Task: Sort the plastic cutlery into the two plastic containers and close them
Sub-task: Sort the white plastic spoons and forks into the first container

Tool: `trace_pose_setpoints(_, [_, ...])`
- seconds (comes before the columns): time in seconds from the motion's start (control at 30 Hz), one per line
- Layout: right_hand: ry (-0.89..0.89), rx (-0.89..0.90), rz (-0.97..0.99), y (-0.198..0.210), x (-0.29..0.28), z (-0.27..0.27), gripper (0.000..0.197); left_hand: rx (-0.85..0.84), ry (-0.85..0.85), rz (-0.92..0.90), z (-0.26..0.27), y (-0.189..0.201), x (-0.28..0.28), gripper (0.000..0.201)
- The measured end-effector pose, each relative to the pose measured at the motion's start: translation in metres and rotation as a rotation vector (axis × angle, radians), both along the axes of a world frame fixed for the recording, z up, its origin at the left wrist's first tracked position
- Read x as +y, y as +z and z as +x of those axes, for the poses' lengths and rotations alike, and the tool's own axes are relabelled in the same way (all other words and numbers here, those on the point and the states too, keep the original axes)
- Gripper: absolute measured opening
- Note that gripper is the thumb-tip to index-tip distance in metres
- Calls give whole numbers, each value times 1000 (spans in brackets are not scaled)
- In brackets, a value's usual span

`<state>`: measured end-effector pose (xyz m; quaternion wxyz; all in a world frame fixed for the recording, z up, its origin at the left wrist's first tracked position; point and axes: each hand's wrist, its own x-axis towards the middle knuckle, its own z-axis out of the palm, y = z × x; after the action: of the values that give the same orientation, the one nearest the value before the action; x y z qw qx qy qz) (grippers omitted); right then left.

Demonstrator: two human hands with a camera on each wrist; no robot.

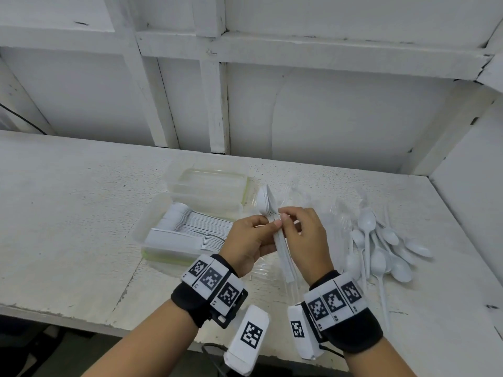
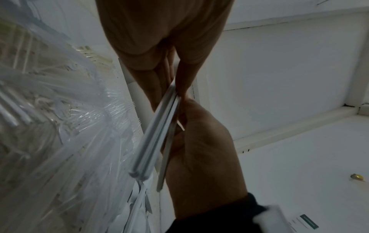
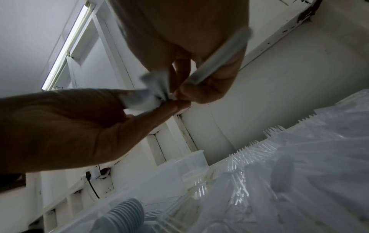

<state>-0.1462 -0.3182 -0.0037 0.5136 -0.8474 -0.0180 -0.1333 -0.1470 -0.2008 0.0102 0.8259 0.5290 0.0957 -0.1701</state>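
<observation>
Both hands, left hand and right hand, pinch a small stack of white plastic spoons; near clear rectangular container part-filled; loose white spoons remain; lids off.

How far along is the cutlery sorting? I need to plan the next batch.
Partly done. The near clear plastic container already holds rows of stacked white spoons. Both the left hand and right hand grip a bundle of white plastic spoons. Left: loose white spoons on the table, the clear forks, the empty far container, and closing both.
</observation>
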Motion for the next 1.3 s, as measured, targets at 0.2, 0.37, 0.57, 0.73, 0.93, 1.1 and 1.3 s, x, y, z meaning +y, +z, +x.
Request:
trace_pose_setpoints(0.2, [75, 84, 131, 2, 2, -3, 20, -40, -35, 26, -2, -2, 1, 7])
trace_pose_setpoints(0.37, [156, 186, 301, 16, -2, -3, 30, -60, -149, 66, 1, -2, 11, 15])
trace_pose_setpoints(0.57, [234, 164, 192, 24, -12, 11, 19, -67, -353, 176, 6, 3, 29, 18])
trace_pose_setpoints(0.73, [358, 86, -65, 33, -2, 27, 27, -137, -419, 343, 10, 5, 32, 19])
trace_pose_setpoints(0.93, [444, 197, 95, 40, 2, 41, 4, -125, -445, 371, 9, 4, 48, 19])
trace_pose_setpoints(1.1, [435, 189, 41, 41, -1, 47, 6, -125, -502, 528, 3, 4, 75, 24])
trace_pose_setpoints(1.3, [772, -72, -798, 38, 10, 48, 38, -311, -669, 912, 14, 18, 106, 25])
